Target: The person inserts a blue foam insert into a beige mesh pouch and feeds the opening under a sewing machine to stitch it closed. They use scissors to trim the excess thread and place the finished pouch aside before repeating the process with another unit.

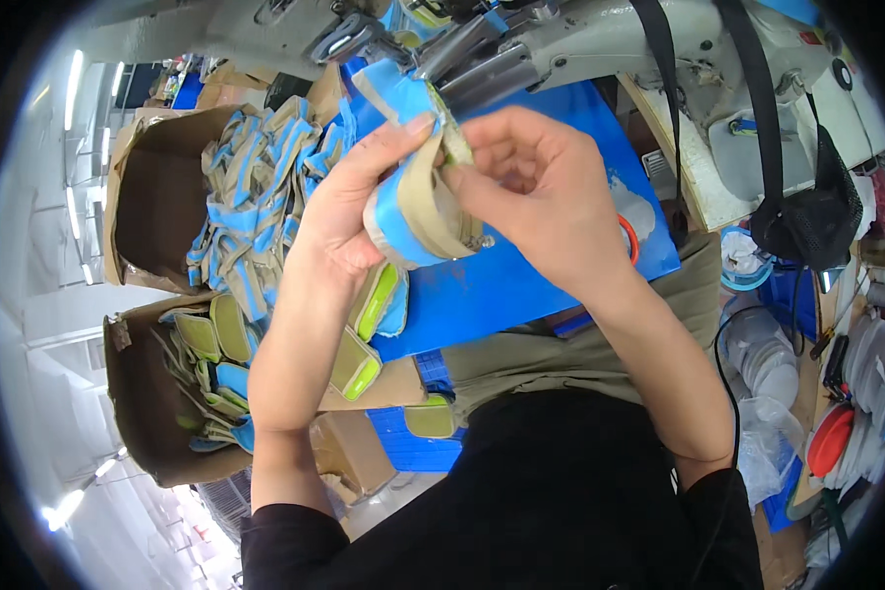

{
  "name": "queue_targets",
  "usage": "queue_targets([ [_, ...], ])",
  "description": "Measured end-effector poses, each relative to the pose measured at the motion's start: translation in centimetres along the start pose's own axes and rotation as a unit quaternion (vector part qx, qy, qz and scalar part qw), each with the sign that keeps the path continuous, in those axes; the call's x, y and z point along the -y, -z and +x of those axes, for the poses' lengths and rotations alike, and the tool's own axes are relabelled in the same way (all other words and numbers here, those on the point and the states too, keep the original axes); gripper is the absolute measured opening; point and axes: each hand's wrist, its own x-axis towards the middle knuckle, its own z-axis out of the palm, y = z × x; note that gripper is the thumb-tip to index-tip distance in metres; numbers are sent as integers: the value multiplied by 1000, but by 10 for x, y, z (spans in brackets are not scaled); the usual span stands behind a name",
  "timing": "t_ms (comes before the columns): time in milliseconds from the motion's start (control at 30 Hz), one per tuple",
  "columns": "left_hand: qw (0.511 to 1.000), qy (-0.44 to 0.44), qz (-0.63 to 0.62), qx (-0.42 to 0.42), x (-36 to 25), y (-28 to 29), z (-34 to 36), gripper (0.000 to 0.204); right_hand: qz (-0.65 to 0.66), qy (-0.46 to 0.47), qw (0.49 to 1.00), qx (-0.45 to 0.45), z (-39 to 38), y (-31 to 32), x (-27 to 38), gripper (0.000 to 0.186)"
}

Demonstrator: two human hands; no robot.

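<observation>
Both hands are up in front of the machine, on a blue, khaki and lime fabric piece (pixel 412 202). My left hand (pixel 359 187) grips it from the left, thumb near the upper fold. My right hand (pixel 546 202) pinches its khaki band on the right, fingers curled. A metal fitting shows at the piece's lower edge. Behind it are the grey sewing machine (pixel 585 44) and its metal parts. Below lies the blue work board (pixel 442 305), with lime-trimmed pouches (pixel 354 369) at its lower left.
A cardboard box (pixel 147 197) stands beside heaped blue-khaki straps (pixel 246 182). Another box (pixel 138 393) holds pouches. Black straps (pixel 762 138) with a mesh bag hang at right, near a red disc (pixel 829 438), several spools, plastic bags and a blue bucket (pixel 745 275).
</observation>
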Motion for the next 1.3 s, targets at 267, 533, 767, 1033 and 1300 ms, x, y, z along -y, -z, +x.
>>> queue_targets([
  [267, 992, -78, 93, -24, 5, -4, 4, 23, 0, -13, 1000, 13, 1, -1, 3, 17],
  [533, 988, -107, 98, -49, 5, -13, 4, 23, -13, 6, 1000, 6, -2, 1, -4, 21],
  [767, 987, -101, 122, -30, -12, -5, 17, 26, -26, -3, 1000, 1, 21, -5, 1, 24],
  [1033, 956, -257, 63, -126, 15, 19, 1, 29, -37, -13, 999, -3, 26, -6, 7, 22],
  [1300, 314, -665, 675, -70, -13, 19, 7, 31, -56, 25, 998, -5, 25, -8, 5, 21],
])
